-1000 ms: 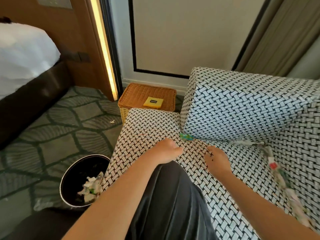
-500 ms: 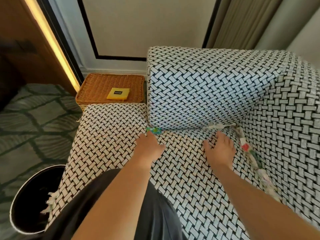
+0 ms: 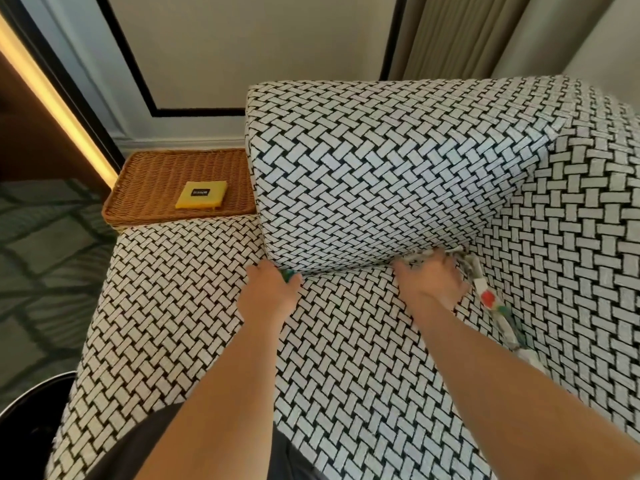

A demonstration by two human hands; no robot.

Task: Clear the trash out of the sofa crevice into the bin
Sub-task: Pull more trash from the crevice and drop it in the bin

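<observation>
On the black-and-white woven sofa [image 3: 346,358], trash is wedged where the seat meets the cushions. A small green wrapper [image 3: 288,274] sits at the near corner of the back cushion [image 3: 381,188]. My left hand [image 3: 270,292] is on it, thumb and fingers pinched around it. White paper scraps [image 3: 424,255] lie in the back crevice under the fingertips of my right hand [image 3: 429,282]; blur hides whether they are gripped. More paper with red and green bits [image 3: 490,301] runs down the right-hand crevice. The black bin [image 3: 31,396] shows only its rim at the lower left.
A wicker basket [image 3: 156,188] with a yellow pad [image 3: 202,194] on it stands on the floor behind the sofa's left end. The green patterned carpet [image 3: 41,271] lies to the left. Wall and curtains are behind the sofa.
My view swung right and leaned in, so the bin slid almost out of frame. Both hands moved forward across the seat to the crevice: left onto the green wrapper, right onto the paper scraps.
</observation>
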